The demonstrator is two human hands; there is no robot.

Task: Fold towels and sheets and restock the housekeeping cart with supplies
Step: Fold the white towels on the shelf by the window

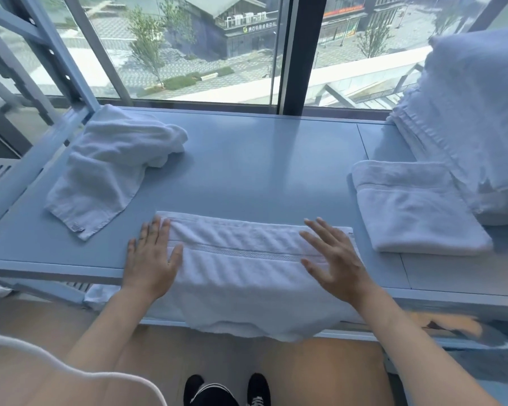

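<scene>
White terry towel (247,268) lies along the near edge of the blue shelf (261,165), directly in front of the person and under both hands. Its long axis runs left to right, parallel to the shelf's front edge, and a woven band crosses it the same way. The near part of the cloth hangs over the shelf edge toward the floor, so only the far part is supported.

The left hand (151,259) lies flat on the towel's left end, fingers straight and a little spread, gripping nothing. The right hand (330,262) is spread open over the right end, fingers straight; whether its palm presses the cloth or floats just above it I cannot tell. Each hand has its own end, so neither is nearer to the towel as a whole.

With the length lying crosswise, the next fold would likely bring one end over to the other, left to right or the reverse, or first lift the hanging part up onto the shelf.

A crumpled towel (112,165) lies at the far left, nearer the left hand. A folded towel (417,212) lies to the right, against a stack (475,127) of white linen, nearer the right hand, a likely place for the finished piece.
</scene>
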